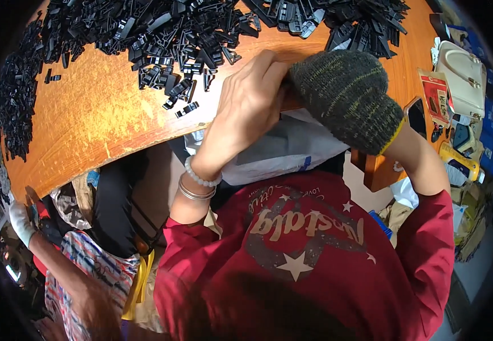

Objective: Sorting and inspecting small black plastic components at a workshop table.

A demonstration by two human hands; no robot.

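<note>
My left hand (250, 105), bare with a beaded bracelet and bangles at its wrist, is closed with the fingers curled in. Pressed close to it is my right hand (343, 94), in a dark knitted glove with yellow flecks, also closed. Both are at the table's near edge. Between them a small dark thing barely shows; the fingers hide its kind. Loose black plastic clips (187, 109) lie left of my left hand. Beyond both hands spreads a big heap of black plastic pieces (144, 28). Below them, a whitish plastic bag (280, 150) covers my lap.
The orange wooden table (87, 113) curves before me. At the right are a phone (415, 116), a red packet (435, 96), a cream handbag (462, 79) and a yellow bottle (461, 163). On the left, another person's white-gloved hand (21, 221) reaches to the table's edge.
</note>
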